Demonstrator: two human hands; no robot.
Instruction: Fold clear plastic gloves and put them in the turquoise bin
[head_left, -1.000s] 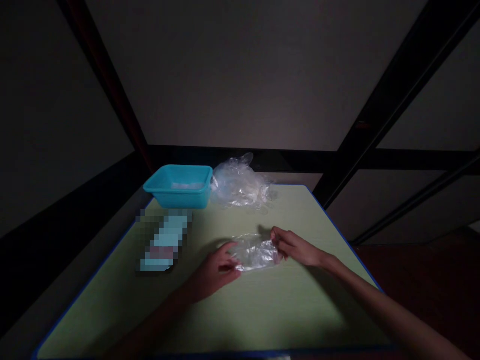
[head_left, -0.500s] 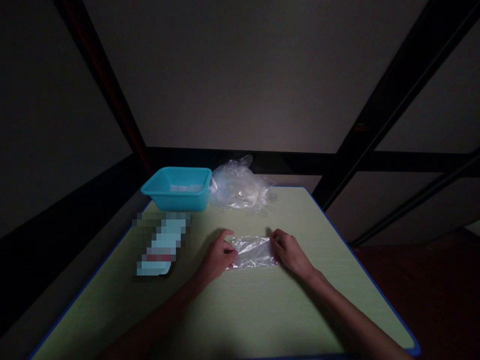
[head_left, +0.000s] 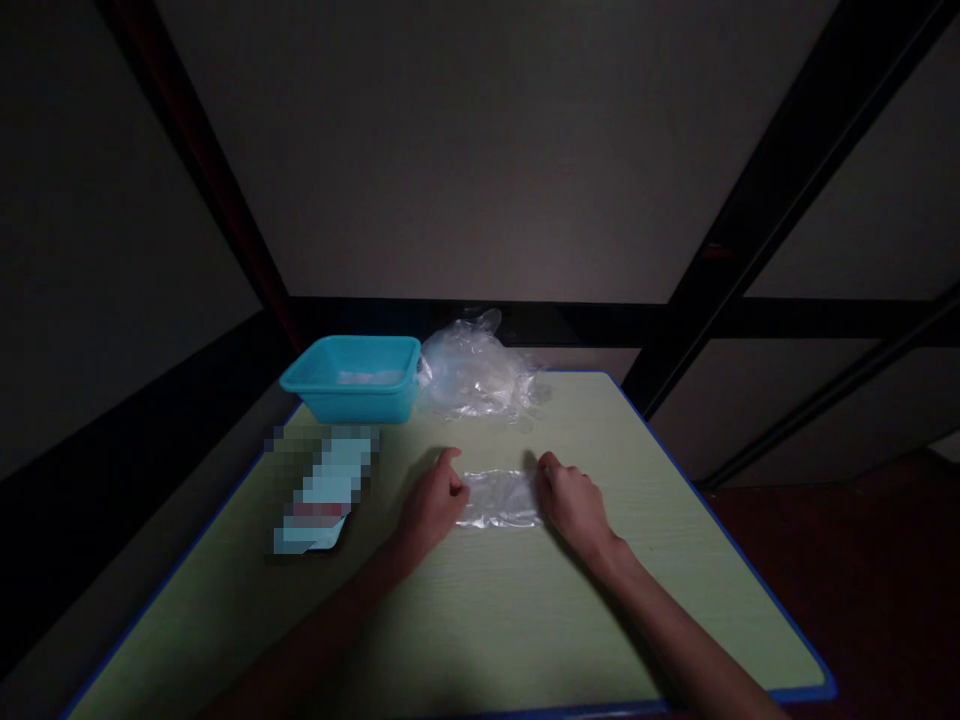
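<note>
A clear plastic bag point(head_left: 498, 500) lies nearly flat on the table, a narrow strip with its long side running left to right. My left hand point(head_left: 435, 503) is at its left end, thumb and curled fingers closed on the edge while one fingertip sticks up. At the opposite end my right hand point(head_left: 573, 500) is closed over the bag's edge, knuckles up. The fingertips of my right hand are hidden behind the hand.
A blue plastic basin point(head_left: 356, 400) with something pale inside stands at the back left. Beside it is a crumpled heap of clear plastic bags point(head_left: 480, 375). A blurred-out flat object point(head_left: 330, 490) lies left of my hands. The pale table point(head_left: 525, 620) has a blue edge.
My right hand has turned and its fingers have curled in more. The bag's surface looks smoother and flatter. My left hand has moved slightly, its raised finger now more bent.
</note>
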